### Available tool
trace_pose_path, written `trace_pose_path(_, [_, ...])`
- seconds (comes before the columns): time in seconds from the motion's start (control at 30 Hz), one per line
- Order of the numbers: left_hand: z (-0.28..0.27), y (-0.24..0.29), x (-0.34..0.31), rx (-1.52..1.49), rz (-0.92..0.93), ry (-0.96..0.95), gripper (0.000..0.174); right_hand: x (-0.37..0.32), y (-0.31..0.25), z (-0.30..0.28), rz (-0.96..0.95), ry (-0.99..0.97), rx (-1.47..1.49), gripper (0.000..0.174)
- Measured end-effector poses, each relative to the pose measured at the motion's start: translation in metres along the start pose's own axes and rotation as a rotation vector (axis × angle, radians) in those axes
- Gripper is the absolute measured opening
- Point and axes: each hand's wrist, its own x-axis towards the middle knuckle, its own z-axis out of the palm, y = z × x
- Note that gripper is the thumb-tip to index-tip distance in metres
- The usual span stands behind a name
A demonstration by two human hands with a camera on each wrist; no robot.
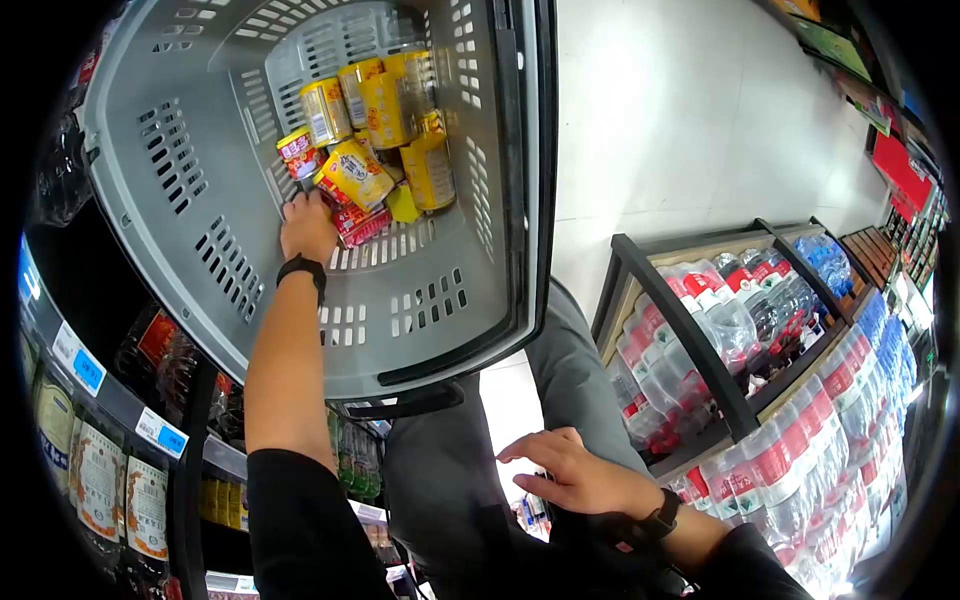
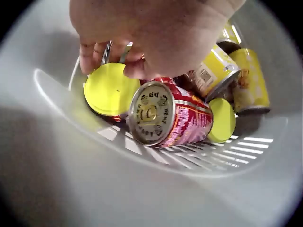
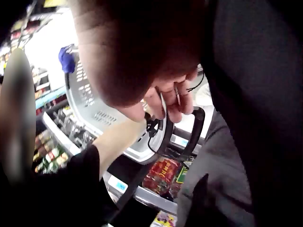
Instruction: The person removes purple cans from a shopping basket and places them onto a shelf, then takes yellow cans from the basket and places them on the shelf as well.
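Deep in the grey basket (image 1: 190,60), my left hand (image 1: 308,228) reaches to the cans at the wall. In the left wrist view, the fingers and thumb of that hand (image 2: 156,33) grip the upper edge of a can with a yellow lid (image 2: 111,90). Beside it a red can (image 2: 189,118) lies on its side, its metal end showing. Several yellow cans (image 1: 385,108) lie in a pile, along with a small red can (image 1: 299,153). My right hand (image 1: 570,472) hangs over the legs, fingers relaxed, holding nothing.
Shelves with bottles and price tags (image 1: 78,358) run along the left. Packs of red-labelled bottles (image 1: 775,460) stand on the right beside a black-framed rack (image 1: 690,335). The basket's black handle (image 1: 410,402) is near my knees. White floor (image 1: 650,130) lies beyond.
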Motion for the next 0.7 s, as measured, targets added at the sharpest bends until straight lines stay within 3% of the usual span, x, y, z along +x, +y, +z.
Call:
trace_pose_path(0.03, [-0.006, 0.010, -0.001, 0.000, 0.000, -0.001, 0.033, 0.004, 0.003, -0.002, -0.011, 0.034, 0.096, 0.026])
trace_pose_path(0.07, [-0.014, 0.021, -0.005, -0.140, -0.054, 0.119, 0.028, 0.006, 0.005, 0.000, -0.021, 0.065, 0.205, 0.025])
trace_pose_path(0.1, [-0.029, 0.024, -0.001, -0.272, -0.102, 0.251, 0.024, 0.009, 0.009, 0.006, 0.051, 0.170, 0.562, 0.023])
trace_pose_path(0.13, [-0.028, 0.024, 0.000, -0.285, -0.081, 0.305, 0.022, 0.006, 0.013, 0.007, 0.083, 0.191, 0.608, 0.022])
trace_pose_path(0.2, [-0.047, 0.040, 0.014, -0.402, -0.027, 0.287, 0.024, 0.007, 0.017, 0.013, 0.050, 0.308, 0.879, 0.022])
trace_pose_path(0.23, [-0.048, 0.052, 0.014, -0.533, -0.001, 0.259, 0.027, 0.007, 0.019, 0.012, 0.048, 0.309, 0.879, 0.022])
trace_pose_path(0.27, [-0.047, 0.064, 0.017, -0.623, -0.020, 0.253, 0.045, 0.008, 0.019, 0.010, 0.039, 0.298, 0.836, 0.023])
trace_pose_path(0.3, [-0.046, 0.084, 0.021, -0.550, -0.259, 0.159, 0.068, 0.008, 0.016, 0.008, 0.031, 0.289, 0.797, 0.023])
trace_pose_path(0.37, [-0.033, 0.088, 0.029, -0.473, -0.382, 0.164, 0.082, 0.008, 0.014, 0.009, 0.030, 0.300, 0.785, 0.023])
trace_pose_path(0.4, [-0.018, 0.085, 0.037, -0.477, -0.374, 0.166, 0.082, 0.008, 0.015, 0.009, 0.030, 0.308, 0.800, 0.022])
trace_pose_path(0.47, [0.015, 0.061, 0.048, -0.842, -0.349, 0.047, 0.080, 0.008, 0.015, 0.011, 0.034, 0.316, 0.814, 0.022])
trace_pose_path(0.57, [0.021, 0.059, 0.047, -1.082, -0.307, 0.042, 0.075, 0.007, 0.016, 0.011, 0.055, 0.309, 0.767, 0.021])
trace_pose_path(0.7, [-0.009, 0.057, 0.023, -1.147, -0.317, 0.008, 0.071, 0.010, 0.018, 0.016, 0.023, 0.346, 0.883, 0.020])
